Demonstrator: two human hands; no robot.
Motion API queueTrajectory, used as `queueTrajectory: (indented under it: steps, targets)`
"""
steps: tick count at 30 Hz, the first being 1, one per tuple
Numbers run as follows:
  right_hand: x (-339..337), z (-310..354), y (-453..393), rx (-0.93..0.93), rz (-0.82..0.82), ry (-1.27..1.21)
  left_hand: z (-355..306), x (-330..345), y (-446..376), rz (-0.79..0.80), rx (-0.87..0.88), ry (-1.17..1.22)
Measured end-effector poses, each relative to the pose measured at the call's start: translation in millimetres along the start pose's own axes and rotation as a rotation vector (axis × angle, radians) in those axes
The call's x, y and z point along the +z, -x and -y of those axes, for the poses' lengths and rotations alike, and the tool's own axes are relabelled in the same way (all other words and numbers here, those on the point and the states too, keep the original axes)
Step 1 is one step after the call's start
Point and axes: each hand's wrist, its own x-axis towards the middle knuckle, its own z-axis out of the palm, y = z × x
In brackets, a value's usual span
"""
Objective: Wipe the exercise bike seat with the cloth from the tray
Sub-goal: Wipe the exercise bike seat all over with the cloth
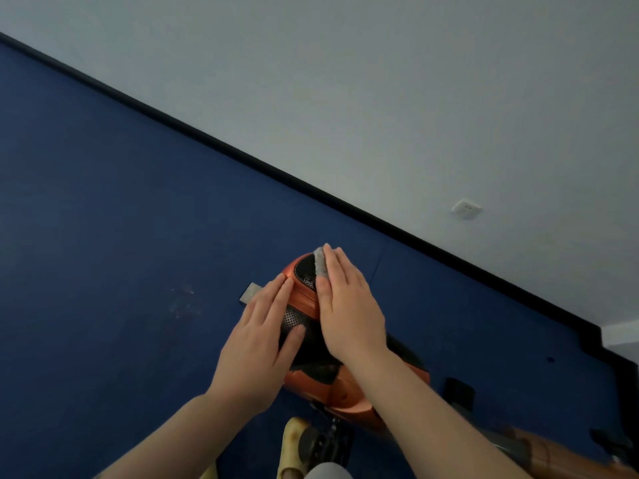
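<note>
The exercise bike seat (304,299) is orange with black perforated panels and sits low in the middle of the head view. My right hand (345,305) lies flat on its right side and presses a grey cloth (321,262) against the seat's far tip; only the cloth's edge shows beyond the fingers. My left hand (262,337) rests on the seat's left side, fingers together, steadying it with nothing held. No tray is in view.
Blue floor (121,236) spreads to the left, edged by a black skirting (242,153) under a pale wall with a socket (466,209). A small grey block (250,292) lies beyond the seat. The bike frame (539,447), a pedal and a yellow slipper (294,440) are below.
</note>
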Motion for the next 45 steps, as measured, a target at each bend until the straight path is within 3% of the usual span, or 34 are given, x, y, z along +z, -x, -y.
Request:
queueTrajectory:
  steps: [3,6,12,18,22,26,31,33,36,39,41,43,45]
  targets:
    - [-7,-26,36,-0.114,0.027,0.072,2,-1,0,0.008,0.013,0.002]
    - [-9,-41,57,-0.063,0.03,0.11,2,-2,0,0.014,0.018,0.026]
    - [-1,-5,-12,0.029,0.034,-0.09,4,-2,1,0.011,0.012,0.043]
    - [-8,-20,1,-0.29,0.102,-0.048,5,-2,4,0.002,0.03,0.022]
    - [-24,-37,27,-0.046,0.167,-0.157,8,-4,5,0.018,0.038,0.013]
    - [-9,-8,-14,0.061,0.058,-0.275,9,-4,7,0.012,0.04,0.02]
    - [5,5,-15,-0.26,0.03,0.094,7,-5,9,-0.001,0.058,0.021]
    - [-3,-13,5,-0.335,0.098,0.06,11,-6,8,0.009,0.073,0.017]
    - [-18,-34,14,-0.248,0.204,-0.115,15,-9,9,0.022,0.078,0.012]
    - [-12,-11,-10,-0.045,0.095,-0.24,16,-8,12,0.014,0.073,0.035]
    - [2,18,-21,0.114,0.009,-0.106,15,-6,12,0.003,0.064,0.05]
    - [17,39,-14,0.066,-0.08,0.117,16,-5,12,0.008,0.078,0.072]
    - [20,39,6,-0.074,-0.08,0.148,18,-5,11,0.018,0.11,0.075]
